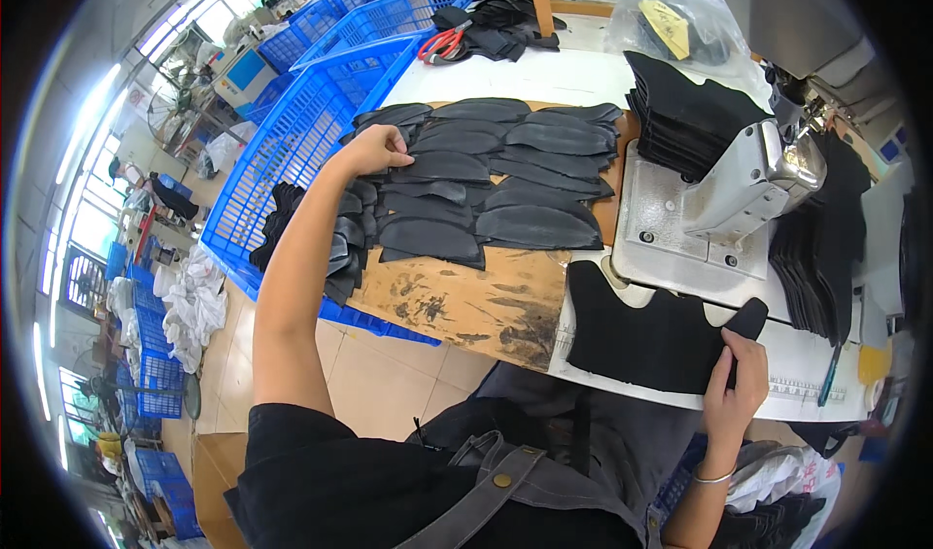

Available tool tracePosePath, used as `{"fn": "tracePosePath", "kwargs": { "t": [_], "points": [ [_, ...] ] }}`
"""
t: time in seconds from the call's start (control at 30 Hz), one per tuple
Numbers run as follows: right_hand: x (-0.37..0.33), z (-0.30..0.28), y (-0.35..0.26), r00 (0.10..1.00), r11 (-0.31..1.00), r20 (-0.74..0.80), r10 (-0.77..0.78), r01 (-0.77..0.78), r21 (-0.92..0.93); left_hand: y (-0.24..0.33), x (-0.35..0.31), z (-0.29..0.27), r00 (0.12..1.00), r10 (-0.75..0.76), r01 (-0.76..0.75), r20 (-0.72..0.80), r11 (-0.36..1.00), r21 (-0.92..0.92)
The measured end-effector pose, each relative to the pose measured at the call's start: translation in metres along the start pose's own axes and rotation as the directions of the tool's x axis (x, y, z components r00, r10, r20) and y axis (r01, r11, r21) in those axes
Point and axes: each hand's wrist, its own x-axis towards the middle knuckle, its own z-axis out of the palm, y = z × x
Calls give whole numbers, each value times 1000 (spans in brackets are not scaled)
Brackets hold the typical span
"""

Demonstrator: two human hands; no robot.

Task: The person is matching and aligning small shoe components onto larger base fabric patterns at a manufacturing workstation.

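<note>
Two bare hands show from my remote seat: left of centre, the left hand (381, 151) curls over rows of curved black pieces (442, 167); at lower right, the right hand (736, 384) touches a black panel (646, 330). I cannot tell whether either pinches. A white machine (741, 194) stands behind the panel; the left forearm crosses a blue basket (292, 131), upper left.

White worktable (583, 73), brown board (466, 301) at left
Dark curved pieces (442, 167) overlap on the board; right, a machine (739, 185) beyond a black panel (637, 330).
</note>
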Motion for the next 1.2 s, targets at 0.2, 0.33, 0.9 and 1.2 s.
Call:
{"fn": "tracePosePath", "kwargs": {
  "t": [0.2,0.33,0.9,1.2],
  "points": [
    [0,-1,-1,1000,1000,8,9,-9,-1,20,-11,-6,992,-124,125,21,991,-41],
    [2,-2,-2,1000,1000,-2,-14,14,9,74,-34,-11,992,-128,127,-8,989,-74],
    [0,-10,-57,874,422,279,397,-444,791,269,-168,175,860,510,-246,-2,411,-878],
    [-5,-2,-45,794,210,124,595,-303,929,276,-167,173,850,505,-201,151,576,-793]
  ]
}}
